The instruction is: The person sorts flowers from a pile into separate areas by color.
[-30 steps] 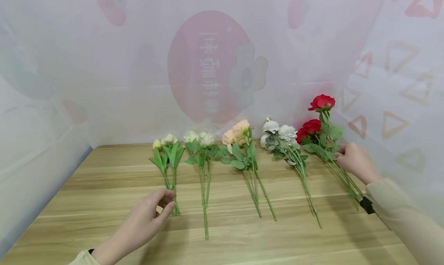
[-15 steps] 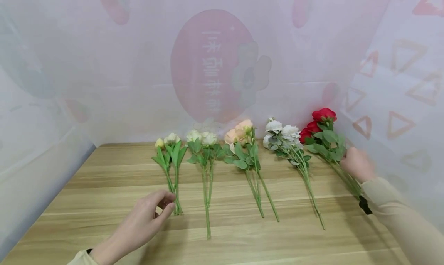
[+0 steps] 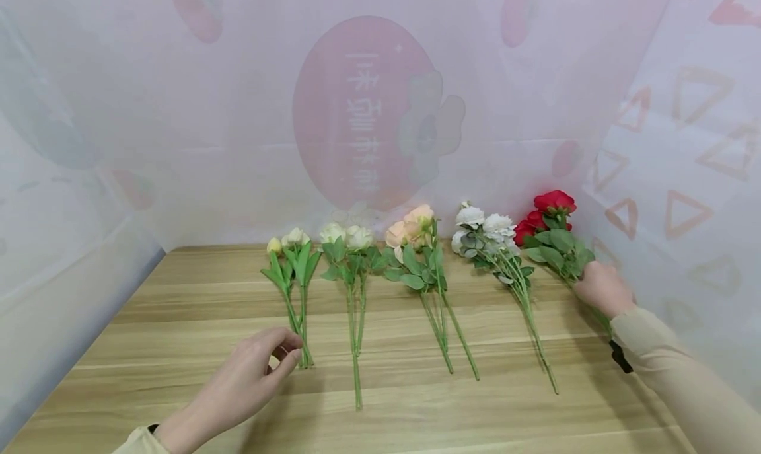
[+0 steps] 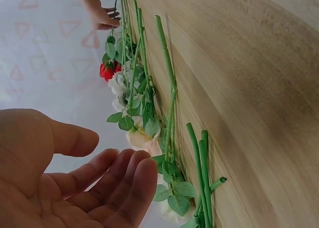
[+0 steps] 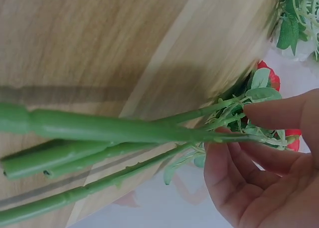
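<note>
On the right of the wooden table (image 3: 196,401), red roses (image 3: 555,201) with green leaves lie with their stems towards me. My right hand (image 3: 605,287) holds the rose stems (image 5: 124,129) just below the leaves; in the right wrist view they run between the thumb and the curled fingers. My left hand (image 3: 252,368) hovers by the stem ends of the tulips (image 3: 294,239), fingers relaxed and bent. Nothing lies in its palm in the left wrist view. Further right of the tulips lie cream-white flowers (image 3: 359,238), peach flowers (image 3: 410,229) and white flowers (image 3: 498,227).
A pale printed sheet (image 3: 232,110) rises behind the table, and other sheets flank it left and right. The flower bunches lie in a row, blooms towards the back sheet. A dark wrist strap (image 3: 620,356) shows below the right sleeve.
The raised red rose has come down beside the others. My right hand has since slid a little down and left along the stems. My left hand stays nearly still.
</note>
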A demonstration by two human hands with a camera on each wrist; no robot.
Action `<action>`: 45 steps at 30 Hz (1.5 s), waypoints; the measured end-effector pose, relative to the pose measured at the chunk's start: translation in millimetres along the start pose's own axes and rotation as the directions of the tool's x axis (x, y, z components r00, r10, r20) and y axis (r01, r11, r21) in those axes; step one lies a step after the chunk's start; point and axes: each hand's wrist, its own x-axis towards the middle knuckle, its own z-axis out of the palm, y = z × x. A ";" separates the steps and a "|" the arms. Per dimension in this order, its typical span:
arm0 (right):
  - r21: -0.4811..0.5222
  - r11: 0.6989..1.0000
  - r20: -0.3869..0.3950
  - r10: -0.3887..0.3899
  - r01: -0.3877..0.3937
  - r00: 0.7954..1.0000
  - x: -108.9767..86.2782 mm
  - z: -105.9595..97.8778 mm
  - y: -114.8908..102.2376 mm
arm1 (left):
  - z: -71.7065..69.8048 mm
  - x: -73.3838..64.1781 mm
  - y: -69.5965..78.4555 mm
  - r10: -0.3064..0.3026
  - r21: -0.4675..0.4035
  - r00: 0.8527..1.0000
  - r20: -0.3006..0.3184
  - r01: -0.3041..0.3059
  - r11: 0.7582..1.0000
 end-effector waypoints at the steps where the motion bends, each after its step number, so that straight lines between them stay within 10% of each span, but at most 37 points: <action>1: 0.002 1.000 -0.007 -0.002 0.002 1.000 0.0 0.4 0.8 | 0.0 0.0 -0.1 0.000 0.001 1.000 0.000 0.000 1.000; 14: 0.021 0.999 -0.143 -0.046 0.049 0.989 -13.1 -0.1 -3.8 | 0.5 3.2 -1.4 0.005 0.004 1.000 -0.008 -0.005 1.000; 31: 0.009 0.943 -0.430 -0.297 0.333 0.853 -99.6 8.5 -109.9 | 4.6 11.1 -1.5 0.049 0.053 0.989 -0.136 -0.042 0.998; 40: -0.123 0.906 -0.459 -0.414 0.406 0.786 -108.1 13.5 -117.1 | 1.7 16.3 -18.3 0.195 0.226 0.928 -0.319 -0.125 0.966; 45: -0.181 0.892 -0.419 -0.451 0.415 0.788 -103.9 15.7 -113.3 | -1.6 22.0 -31.0 0.298 0.321 0.876 -0.379 -0.178 0.930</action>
